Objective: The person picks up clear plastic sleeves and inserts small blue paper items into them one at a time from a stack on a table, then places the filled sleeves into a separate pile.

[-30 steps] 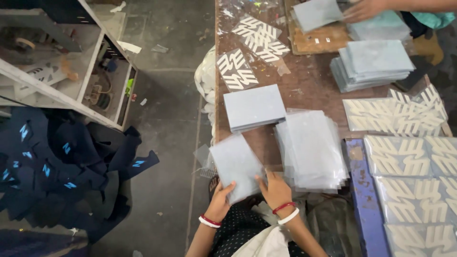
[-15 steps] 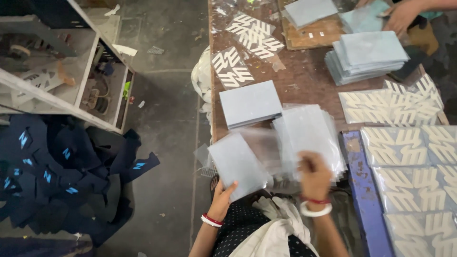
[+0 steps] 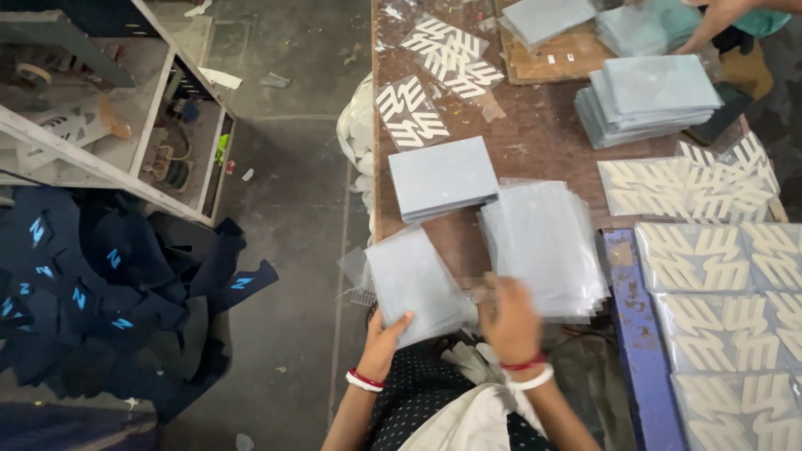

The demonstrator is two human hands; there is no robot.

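Observation:
My left hand (image 3: 386,338) grips the lower edge of a grey-blue square sheet in a clear plastic sleeve (image 3: 413,284), tilted over the table's near edge. My right hand (image 3: 511,321) is blurred and hovers just right of that sheet, at the near edge of a pile of clear plastic sleeves (image 3: 543,242). Its fingers curl downward; whether they hold a sleeve is unclear. A stack of bare grey-blue sheets (image 3: 443,177) lies on the brown table (image 3: 543,142) behind the held sheet.
More grey-blue stacks (image 3: 652,96) lie further back, beside another person's arm (image 3: 718,17). White zigzag cutouts (image 3: 685,188) cover the right side and a blue board (image 3: 639,334). On the floor at left are a metal shelf (image 3: 100,125) and dark navy fabric pieces (image 3: 100,284).
My right hand left the sheet, reached right to the sleeve pile, and has now come back left toward the sheet. My left hand kept hold of the sheet.

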